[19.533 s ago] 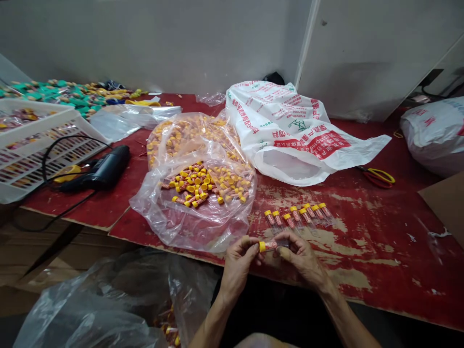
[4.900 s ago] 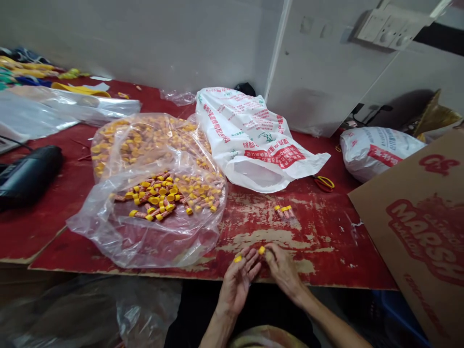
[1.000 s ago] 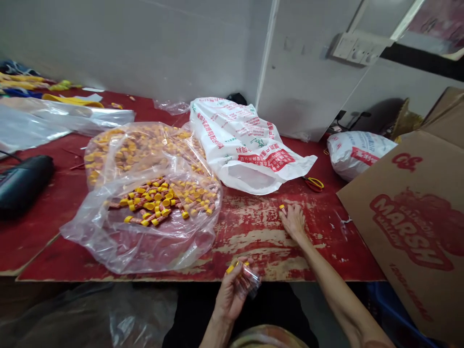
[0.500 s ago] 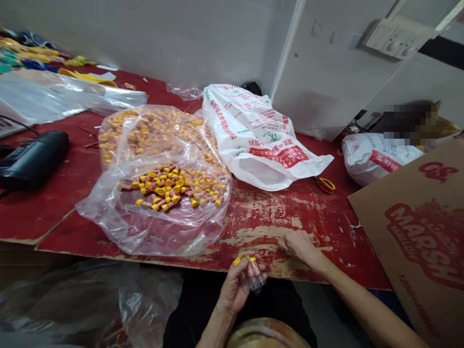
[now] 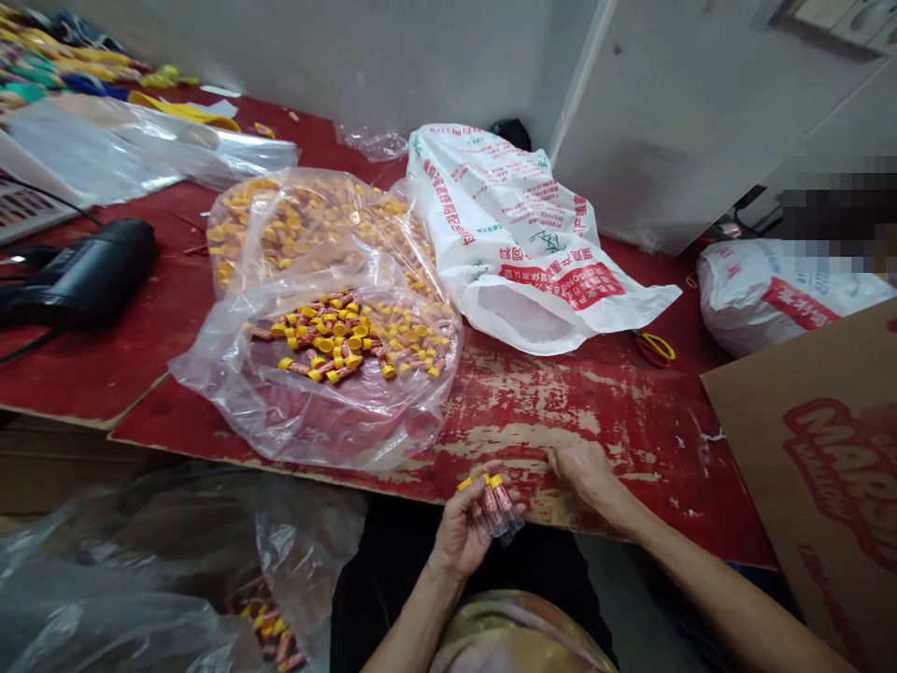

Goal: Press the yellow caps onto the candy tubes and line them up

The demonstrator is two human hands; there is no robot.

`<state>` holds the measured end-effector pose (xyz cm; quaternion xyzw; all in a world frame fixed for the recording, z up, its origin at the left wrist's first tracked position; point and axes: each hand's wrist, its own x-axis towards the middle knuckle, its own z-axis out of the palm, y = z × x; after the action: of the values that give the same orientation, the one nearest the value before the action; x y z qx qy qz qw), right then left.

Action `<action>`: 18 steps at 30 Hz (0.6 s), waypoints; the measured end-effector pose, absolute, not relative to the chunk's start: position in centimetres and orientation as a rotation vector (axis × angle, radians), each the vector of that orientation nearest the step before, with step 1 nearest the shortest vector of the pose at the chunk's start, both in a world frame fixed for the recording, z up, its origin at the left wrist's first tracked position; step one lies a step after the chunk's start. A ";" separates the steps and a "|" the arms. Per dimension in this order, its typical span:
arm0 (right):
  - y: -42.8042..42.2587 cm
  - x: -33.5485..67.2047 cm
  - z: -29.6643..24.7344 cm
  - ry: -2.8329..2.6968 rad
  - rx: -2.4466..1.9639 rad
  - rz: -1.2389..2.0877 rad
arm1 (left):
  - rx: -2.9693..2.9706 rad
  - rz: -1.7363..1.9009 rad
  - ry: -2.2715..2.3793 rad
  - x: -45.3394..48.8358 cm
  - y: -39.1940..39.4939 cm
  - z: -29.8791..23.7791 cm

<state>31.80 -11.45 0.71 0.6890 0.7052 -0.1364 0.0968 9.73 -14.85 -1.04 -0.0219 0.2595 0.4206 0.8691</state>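
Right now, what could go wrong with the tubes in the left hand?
The left hand grips several yellow-capped tubes off the table edge, over the lap; one may slip out and drop. The clear bag lies open, its mouth near that edge; a nudge from the right hand might roll loose tubes off.

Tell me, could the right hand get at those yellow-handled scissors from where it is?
Probably yes: the right hand rests on the table, and only bare tabletop lies between it and the scissors.

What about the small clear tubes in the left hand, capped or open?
Capped: the small clear tubes in the left hand each show a yellow cap on top.
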 end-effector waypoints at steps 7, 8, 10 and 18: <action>-14.7 26.5 2.6 2.359 2.242 -0.947 | -0.026 0.916 0.468 9.3 -15.7 -1.5; -15.3 25.3 2.5 2.374 2.329 -1.106 | -0.033 0.940 0.458 9.3 -15.8 -1.6; -16.4 23.4 2.3 2.368 2.486 -1.264 | -0.045 0.980 0.422 9.2 -16.0 -1.8; -14.1 18.8 1.2 3.048 1.950 -1.012 | -0.020 1.228 0.323 4.5 -16.4 -1.8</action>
<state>18.84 -14.11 1.16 0.4945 0.7731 -0.2566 -0.3031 4.47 -16.40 -1.77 -0.0095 0.1510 0.5737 0.8050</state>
